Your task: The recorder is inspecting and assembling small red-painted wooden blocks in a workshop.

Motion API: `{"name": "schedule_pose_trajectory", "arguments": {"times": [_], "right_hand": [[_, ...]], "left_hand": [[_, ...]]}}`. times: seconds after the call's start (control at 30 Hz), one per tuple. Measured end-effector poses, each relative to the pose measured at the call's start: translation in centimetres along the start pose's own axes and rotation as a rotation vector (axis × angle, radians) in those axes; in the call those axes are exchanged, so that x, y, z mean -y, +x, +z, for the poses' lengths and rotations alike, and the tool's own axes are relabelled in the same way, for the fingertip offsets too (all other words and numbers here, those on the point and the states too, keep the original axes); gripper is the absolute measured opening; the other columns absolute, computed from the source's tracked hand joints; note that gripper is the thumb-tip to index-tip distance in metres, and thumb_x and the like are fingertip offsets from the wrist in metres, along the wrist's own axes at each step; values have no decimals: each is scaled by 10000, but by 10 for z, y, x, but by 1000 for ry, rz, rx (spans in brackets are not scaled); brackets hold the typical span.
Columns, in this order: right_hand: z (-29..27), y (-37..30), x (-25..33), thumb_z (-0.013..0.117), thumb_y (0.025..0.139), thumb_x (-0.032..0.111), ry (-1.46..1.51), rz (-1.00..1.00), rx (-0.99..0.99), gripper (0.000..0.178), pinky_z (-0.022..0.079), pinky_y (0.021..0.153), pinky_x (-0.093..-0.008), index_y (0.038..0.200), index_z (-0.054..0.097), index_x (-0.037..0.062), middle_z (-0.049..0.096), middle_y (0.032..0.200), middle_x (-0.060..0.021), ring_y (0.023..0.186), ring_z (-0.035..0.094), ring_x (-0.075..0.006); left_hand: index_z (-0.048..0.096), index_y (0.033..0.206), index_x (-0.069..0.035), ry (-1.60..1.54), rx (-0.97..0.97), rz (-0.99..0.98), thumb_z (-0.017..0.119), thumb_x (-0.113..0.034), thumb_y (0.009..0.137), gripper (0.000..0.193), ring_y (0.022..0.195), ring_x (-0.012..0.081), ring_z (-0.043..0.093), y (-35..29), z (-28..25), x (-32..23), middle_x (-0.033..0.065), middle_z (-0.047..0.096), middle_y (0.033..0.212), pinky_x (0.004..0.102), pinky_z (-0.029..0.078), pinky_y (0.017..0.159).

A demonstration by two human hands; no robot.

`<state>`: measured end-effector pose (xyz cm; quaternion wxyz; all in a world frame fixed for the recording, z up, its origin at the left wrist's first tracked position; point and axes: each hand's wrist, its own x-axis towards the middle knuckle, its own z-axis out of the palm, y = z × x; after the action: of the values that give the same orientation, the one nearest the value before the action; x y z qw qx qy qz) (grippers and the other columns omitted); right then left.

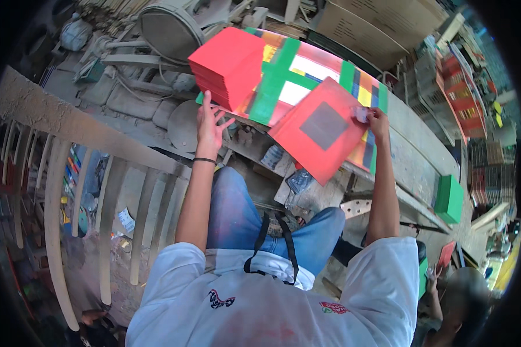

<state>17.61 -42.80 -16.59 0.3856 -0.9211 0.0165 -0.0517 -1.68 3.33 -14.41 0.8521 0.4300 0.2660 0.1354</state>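
Observation:
A square red panel [291,131] with a dark grey square in its middle lies at an angle on the colourful covered board, its near corner sticking out past the edge. My right hand [378,124] pinches a small crumpled pale wad, perhaps a rag [362,114], against the panel's right side. To the left stands a neat stack of red panels [228,63]. Next to the stack's near corner, my left hand [211,124] is open, fingers spread, holding nothing. The board's cover [270,92] shows green strips over white, yellow and striped patches.
A long grey bench [425,153] runs to the right, with a green block [448,199] on it. Curved wooden slats [55,214] stand at left. Behind are cardboard boxes [370,29] and a round-seated stool [171,32]. Another person's hand [433,280] shows at lower right.

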Motion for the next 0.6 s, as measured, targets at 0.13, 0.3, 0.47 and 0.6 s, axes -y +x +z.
{"name": "schedule_pose_trajectory", "arguments": {"times": [0.13, 0.3, 0.47, 0.6], "right_hand": [[21, 41, 15, 629, 741, 231, -578, 14, -169, 410, 519, 777, -401, 1139, 650, 139, 691, 903, -145, 809, 662, -312], [92, 77, 143, 596, 816, 384, -222, -520, 53, 418, 437, 961, -425, 1139, 630, 122, 613, 1185, -153, 1088, 582, -332], [170, 96, 242, 463, 884, 600, -443, -356, 455, 585, 403, 978, -535, 1124, 663, 105, 554, 1303, -129, 1254, 450, -354], [214, 76, 278, 456, 867, 653, 407, -232, 790, 673, 438, 931, -554, 1222, 601, 100, 524, 1331, -137, 1250, 457, -319]], "left_hand": [[177, 1448, -62, 37, 14, -8, 648, -651, 753, 1026, 1275, 361, 356, 1, 3, -18, 267, 303, 1362, 586, 414, 946], [274, 1413, -99, 96, 25, -37, 624, -683, 750, 950, 1146, 317, 450, 3, 5, -36, 195, 419, 1228, 562, 423, 930], [350, 1338, -92, 83, -18, -58, 558, -675, 805, 817, 1091, 269, 522, 14, 14, -34, 125, 494, 1269, 530, 397, 921], [357, 1331, -92, 90, -20, -43, 554, -691, 799, 824, 1055, 259, 522, 20, 11, -38, 113, 476, 1285, 486, 407, 887]]}}
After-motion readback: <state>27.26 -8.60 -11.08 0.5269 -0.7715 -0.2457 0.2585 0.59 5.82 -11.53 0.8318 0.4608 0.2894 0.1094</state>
